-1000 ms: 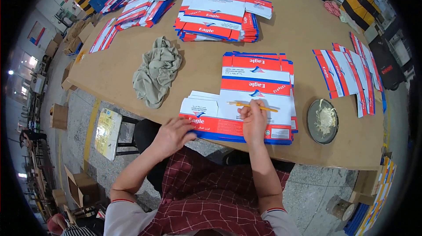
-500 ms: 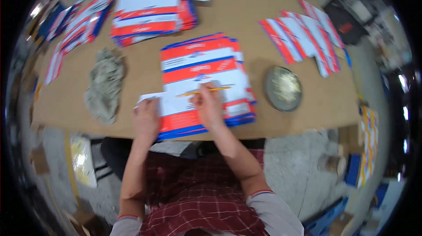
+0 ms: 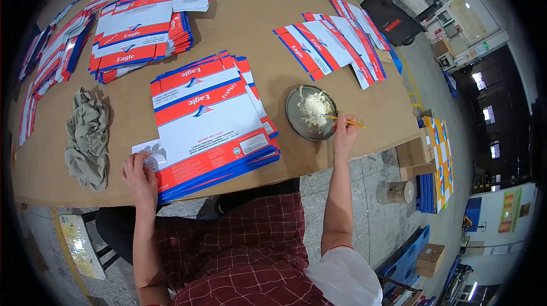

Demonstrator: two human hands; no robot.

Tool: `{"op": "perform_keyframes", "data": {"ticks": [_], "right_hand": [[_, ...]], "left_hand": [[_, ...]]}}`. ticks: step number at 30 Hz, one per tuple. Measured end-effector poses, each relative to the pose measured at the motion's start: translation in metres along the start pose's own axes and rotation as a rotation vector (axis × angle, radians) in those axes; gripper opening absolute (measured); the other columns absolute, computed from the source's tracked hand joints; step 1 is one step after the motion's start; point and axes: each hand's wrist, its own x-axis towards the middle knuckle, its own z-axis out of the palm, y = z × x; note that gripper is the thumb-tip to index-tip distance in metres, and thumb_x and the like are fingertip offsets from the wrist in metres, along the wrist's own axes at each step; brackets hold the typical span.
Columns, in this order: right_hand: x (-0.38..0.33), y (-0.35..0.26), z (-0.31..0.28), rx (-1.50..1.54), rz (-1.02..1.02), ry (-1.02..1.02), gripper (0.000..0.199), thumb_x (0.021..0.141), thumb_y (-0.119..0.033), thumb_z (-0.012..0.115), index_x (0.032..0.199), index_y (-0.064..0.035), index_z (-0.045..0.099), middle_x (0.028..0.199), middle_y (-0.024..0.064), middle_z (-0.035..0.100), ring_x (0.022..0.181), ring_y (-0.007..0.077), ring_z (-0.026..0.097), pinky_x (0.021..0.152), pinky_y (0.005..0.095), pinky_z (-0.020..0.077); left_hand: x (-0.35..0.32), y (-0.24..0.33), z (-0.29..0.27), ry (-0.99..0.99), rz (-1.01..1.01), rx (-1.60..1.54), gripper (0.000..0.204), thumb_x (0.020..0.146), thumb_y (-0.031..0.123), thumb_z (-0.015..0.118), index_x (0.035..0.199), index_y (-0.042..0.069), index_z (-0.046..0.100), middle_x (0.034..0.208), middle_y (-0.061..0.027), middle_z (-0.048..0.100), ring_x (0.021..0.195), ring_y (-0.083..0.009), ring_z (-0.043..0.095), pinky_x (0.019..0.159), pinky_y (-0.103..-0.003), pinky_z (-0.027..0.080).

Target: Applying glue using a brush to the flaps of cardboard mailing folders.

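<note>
- The right hand [image 3: 344,134] is clamped by its fingertips on a slim yellow stick [image 3: 358,125], probably a brush.
- Just left of and ahead of that hand sits a round grey dish [image 3: 292,113]; the stick's tip reaches into the pale paste [image 3: 314,106] there.
- The left hand [image 3: 141,179] has curled fingers touching a white side flap [image 3: 147,147]; I cannot tell whether it pinches it.
- The stack of flat printed carton blanks [image 3: 208,126] lies ahead and right of the left hand; a crumpled grey-green cloth [image 3: 88,141] lies to its left.
- The step in hand looks like loading the stick with paste.
- The next move seems to call for lifting the tip clear of the dish without dripping.
</note>
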Motion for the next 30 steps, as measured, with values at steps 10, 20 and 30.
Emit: {"op": "perform_keyframes", "data": {"ticks": [10,20,30], "right_hand": [[-0.007,-0.01,0.002,-0.21,-0.039,-0.002,0.022,0.085,-0.022,0.053,0.074,-0.0037,0.05,0.055,0.004,0.053,0.051,0.0119,0.051,0.048,0.0268,0.0392],[-0.023,-0.046,0.019,0.282,0.097,-0.027,0.02,0.086,-0.021,0.052,0.07,-0.0101,0.05,0.051,0.0001,0.049,0.044,0.0089,0.044,0.047,0.0243,0.0406],[-0.145,-0.13,0.171,0.815,0.727,-0.908,0.022,0.088,-0.024,0.048,0.071,-0.011,0.043,0.048,-0.001,0.042,0.041,0.0065,0.039,0.042,0.0215,0.0372]], "left_hand": [[-0.003,-0.005,0.002,0.062,0.006,-0.166,0.023,0.066,-0.01,0.049,0.085,0.002,0.05,0.085,-0.0137,0.052,0.089,-0.0321,0.048,0.076,-0.038,0.039],[-0.002,-0.008,0.0,0.158,0.077,-0.17,0.023,0.061,-0.013,0.049,0.078,0.003,0.049,0.078,-0.012,0.052,0.081,-0.0308,0.048,0.071,-0.037,0.039],[-0.003,-0.007,0.008,0.196,0.118,-0.245,0.018,0.056,-0.009,0.055,0.064,0.006,0.048,0.067,-0.0089,0.048,0.07,-0.0284,0.047,0.063,-0.037,0.037]]}}
